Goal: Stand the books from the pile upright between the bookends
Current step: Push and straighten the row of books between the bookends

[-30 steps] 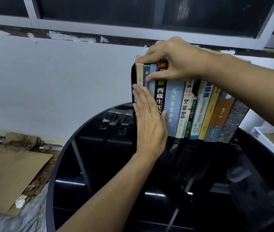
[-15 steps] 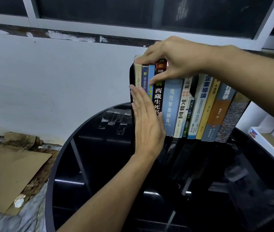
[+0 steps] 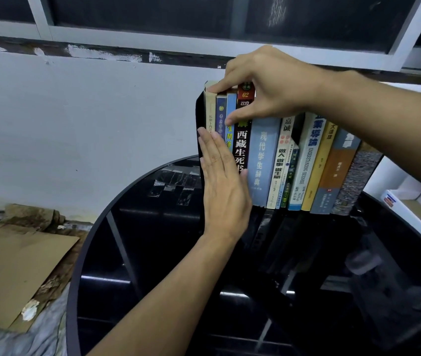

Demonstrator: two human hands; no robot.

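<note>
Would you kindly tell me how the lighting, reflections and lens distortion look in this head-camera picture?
Head view: the light is dim and fairly even; the glossy black table mirrors bright strips and the undersides of the books; the window frame runs tilted and slightly bowed, which suggests wide-angle distortion; the spine titles are sharp enough to read.

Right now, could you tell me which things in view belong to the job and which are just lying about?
Job: row of books, black bookend, left hand pressing flat, right hand pinching the book tops.
Lying about: cardboard sheet, white box, tape patches.
</note>
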